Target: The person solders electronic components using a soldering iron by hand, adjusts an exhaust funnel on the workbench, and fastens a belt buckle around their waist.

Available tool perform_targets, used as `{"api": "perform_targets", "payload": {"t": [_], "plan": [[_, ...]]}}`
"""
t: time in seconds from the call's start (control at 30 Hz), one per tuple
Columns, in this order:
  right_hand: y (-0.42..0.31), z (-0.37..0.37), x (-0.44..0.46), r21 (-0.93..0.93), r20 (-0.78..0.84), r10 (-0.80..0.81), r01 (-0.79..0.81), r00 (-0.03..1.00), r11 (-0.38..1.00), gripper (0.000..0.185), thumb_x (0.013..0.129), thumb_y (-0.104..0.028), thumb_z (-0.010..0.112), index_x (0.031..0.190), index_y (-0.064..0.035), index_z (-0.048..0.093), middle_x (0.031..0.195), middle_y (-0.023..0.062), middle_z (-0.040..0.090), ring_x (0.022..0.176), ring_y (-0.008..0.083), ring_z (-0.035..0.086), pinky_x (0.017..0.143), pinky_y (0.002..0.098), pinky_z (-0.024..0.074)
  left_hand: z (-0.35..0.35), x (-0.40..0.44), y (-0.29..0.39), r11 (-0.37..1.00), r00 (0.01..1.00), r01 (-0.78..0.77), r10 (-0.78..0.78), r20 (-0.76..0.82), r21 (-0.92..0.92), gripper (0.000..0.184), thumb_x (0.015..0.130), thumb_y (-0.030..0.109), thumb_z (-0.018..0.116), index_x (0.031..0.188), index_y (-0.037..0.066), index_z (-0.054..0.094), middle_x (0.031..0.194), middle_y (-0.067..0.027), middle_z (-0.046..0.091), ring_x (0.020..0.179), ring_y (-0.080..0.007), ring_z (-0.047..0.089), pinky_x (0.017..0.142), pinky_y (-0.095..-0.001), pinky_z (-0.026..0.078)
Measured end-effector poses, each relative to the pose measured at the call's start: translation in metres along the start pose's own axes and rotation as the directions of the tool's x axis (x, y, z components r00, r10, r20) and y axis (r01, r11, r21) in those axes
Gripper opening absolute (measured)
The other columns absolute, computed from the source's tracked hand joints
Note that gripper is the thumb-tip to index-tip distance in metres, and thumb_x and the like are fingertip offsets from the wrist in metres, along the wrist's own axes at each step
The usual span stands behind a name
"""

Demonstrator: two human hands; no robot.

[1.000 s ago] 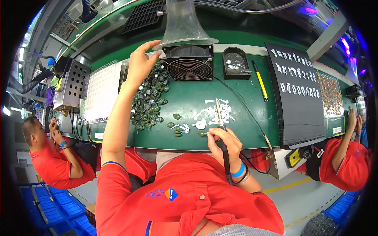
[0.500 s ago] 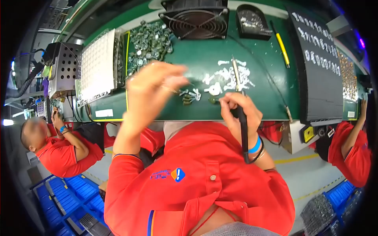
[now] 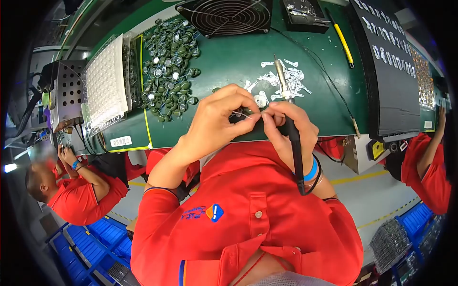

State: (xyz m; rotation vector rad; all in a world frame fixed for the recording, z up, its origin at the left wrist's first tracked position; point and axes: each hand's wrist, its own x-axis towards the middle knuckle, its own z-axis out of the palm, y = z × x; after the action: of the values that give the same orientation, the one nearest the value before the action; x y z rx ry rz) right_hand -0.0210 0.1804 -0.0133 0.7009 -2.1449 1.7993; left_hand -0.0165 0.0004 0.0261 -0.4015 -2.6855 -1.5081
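My left hand (image 3: 224, 114) is closed in a pinch on a thin pale wire (image 3: 243, 113) near the table's front edge. Its fingertips meet those of my right hand (image 3: 290, 131). A soldering iron (image 3: 284, 88) lies in my right hand, its tip pointing away over a pile of small white parts (image 3: 296, 78). My right thumb and forefinger are pinched together; anything between them is too small to tell. Just beyond the fingertips sits a round white piece (image 3: 260, 99). A heap of green components with wire leads (image 3: 171, 71) is on the left.
A black fan (image 3: 229, 16) and a black tray (image 3: 305, 14) stand at the back. To the right are a yellow-and-black pen (image 3: 343, 43) and a dark board with white parts (image 3: 389, 81). A white sheet of cells (image 3: 107, 83) lies left. Co-workers (image 3: 78, 195) sit at both sides.
My left hand has come down from the fan to my right fingertips and now pinches a wire. My right hand still carries the iron. The view has tilted down.
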Motion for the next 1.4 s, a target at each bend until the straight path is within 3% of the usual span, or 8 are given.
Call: {"api": "perform_targets", "payload": {"t": [0.13,0.27,0.37,0.5,0.77,1.07,1.17,1.4], "plan": [[-0.001,-0.006,-0.002,-0.014,-0.013,-0.028,0.028,1.0,1.0,0.032,0.084,0.005,0.068,0.114,0.0002,0.056,0.079,0.0073,0.066,0.064,0.0072,0.055,0.061,0.0229,0.047,0.005,0.005,0.002,0.999,0.997,0.041,-0.04,-0.068,0.015,0.011,0.072,0.001,0.072,0.081,0.004,0.067,0.086,-0.0025,0.066,0.068,-0.0092,0.052,0.054,-0.021,0.037],[-0.012,-0.028,-0.011,0.09,0.023,0.164,-0.165,0.986,0.982,0.03,0.079,0.005,0.068,0.109,0.0007,0.064,0.077,0.0093,0.064,0.061,0.0169,0.058,0.057,0.0272,0.0478,0.006,0.009,-0.006,0.996,0.996,0.041,-0.034,-0.078,0.082,0.008,0.072,0.001,0.07,0.079,0.005,0.066,0.088,-0.0026,0.069,0.07,-0.0102,0.053,0.057,-0.0221,0.04],[-0.007,-0.042,-0.016,0.028,0.149,-0.024,0.02,0.989,0.999,0.028,0.088,-0.008,0.065,0.112,0.0059,0.06,0.075,0.0108,0.065,0.061,0.013,0.056,0.058,0.0256,0.046,0.007,0.008,-0.007,0.992,0.996,0.061,-0.053,-0.071,0.11,0.008,0.073,0.001,0.069,0.079,0.005,0.066,0.09,-0.0027,0.071,0.071,-0.0111,0.054,0.059,-0.023,0.042],[-0.007,-0.042,-0.023,-0.084,0.125,-0.07,0.081,0.99,0.993,0.027,0.08,-0.002,0.067,0.105,0.0077,0.061,0.075,0.0119,0.064,0.059,0.0159,0.056,0.055,0.026,0.0448,0.009,0.007,-0.007,0.99,0.993,0.087,-0.077,-0.085,0.113,0.008,0.072,0.002,0.069,0.078,0.005,0.065,0.089,-0.0024,0.071,0.069,-0.013,0.052,0.061,-0.025,0.044],[-0.007,-0.037,-0.026,-0.085,0.11,-0.056,0.065,0.992,0.994,0.03,0.072,0.003,0.07,0.101,0.0062,0.061,0.076,0.0119,0.064,0.058,0.0179,0.055,0.052,0.0265,0.0441,0.009,0.008,-0.008,0.992,0.994,0.067,-0.056,-0.096,0.111,0.009,0.071,0.002,0.07,0.078,0.004,0.064,0.086,-0.0023,0.071,0.067,-0.0141,0.051,0.062,-0.0261,0.046],[-0.002,-0.039,-0.028,-0.088,0.158,-0.106,0.121,0.982,0.989,0.029,0.074,0.003,0.069,0.101,0.0055,0.061,0.08,0.0125,0.065,0.059,0.0175,0.057,0.052,0.0261,0.0446,0.008,0.008,-0.007,0.988,0.994,0.093,-0.085,-0.07,0.121,0.008,0.073,0.0,0.068,0.079,0.004,0.064,0.089,-0.0038,0.072,0.074,-0.0126,0.057,0.065,-0.0241,0.047],[-0.002,-0.037,-0.03,-0.047,0.068,-0.09,0.094,0.994,0.995,0.029,0.076,0.002,0.069,0.103,0.0057,0.06,0.081,0.0133,0.066,0.06,0.0169,0.057,0.053,0.0255,0.0451,0.007,0.009,-0.006,0.988,0.994,0.09,-0.083,-0.065,0.124,0.008,0.073,0.0,0.068,0.079,0.004,0.064,0.09,-0.0038,0.072,0.074,-0.0125,0.058,0.065,-0.0238,0.047],[-0.005,-0.041,-0.031,-0.048,0.107,-0.013,0.018,0.994,0.999,0.028,0.077,0.001,0.068,0.104,0.0061,0.059,0.082,0.0139,0.065,0.06,0.0154,0.057,0.053,0.0236,0.0447,0.007,0.008,-0.006,0.99,0.995,0.08,-0.072,-0.069,0.117,0.009,0.073,-0.001,0.068,0.08,0.003,0.064,0.091,-0.0052,0.072,0.073,-0.0124,0.058,0.066,-0.0234,0.048]]}}
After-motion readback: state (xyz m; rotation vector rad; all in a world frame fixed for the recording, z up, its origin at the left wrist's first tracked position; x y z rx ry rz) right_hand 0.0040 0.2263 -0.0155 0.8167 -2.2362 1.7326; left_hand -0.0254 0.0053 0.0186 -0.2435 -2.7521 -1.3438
